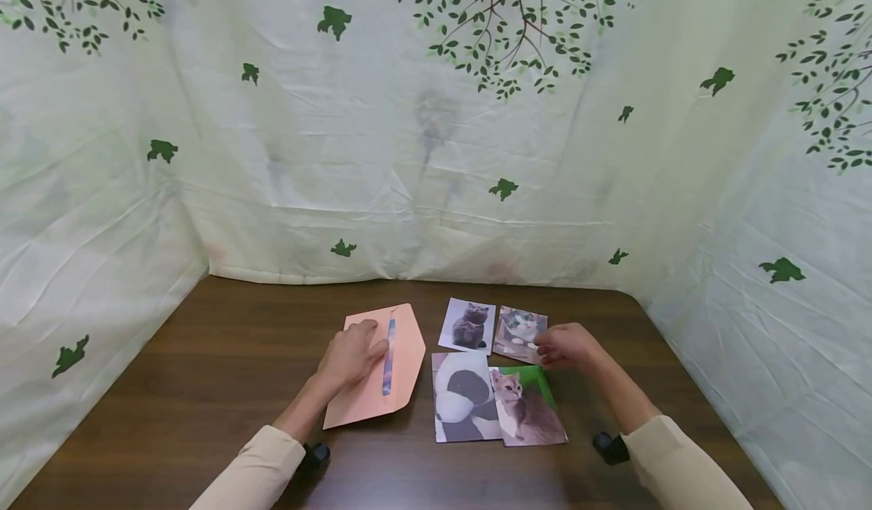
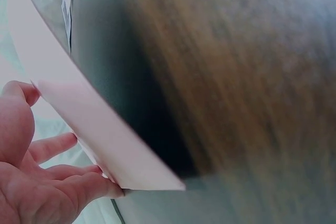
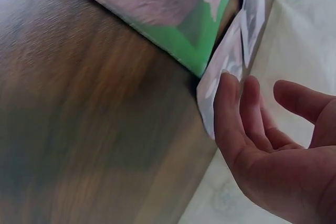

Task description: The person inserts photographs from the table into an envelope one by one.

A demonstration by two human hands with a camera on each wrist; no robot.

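My left hand [image 1: 350, 355] rests its fingertips and thumb on a pink envelope [image 1: 359, 402]. In the left wrist view these fingers are spread along the envelope [image 2: 100, 124], with a dark shadow below its edge. A narrow blue strip [image 1: 388, 359] shows through a slit in the pink paper. At the upper right photo, a grey-and-white cat picture [image 1: 519, 331], is my right hand [image 1: 571, 345], fingers bent and thumb apart. The right wrist view shows nothing held between them; whether the fingertips touch this photo [image 3: 210, 93] is unclear.
Left of that photo lies a dark grey cat photo [image 1: 470, 325]. Nearer are a large grey-and-white picture [image 1: 453, 412] and a brown cat photo with a green background [image 1: 527, 415], overlapping it. The brown wooden table [image 1: 191, 389] meets leaf-printed white cloth [image 1: 306, 154] behind.
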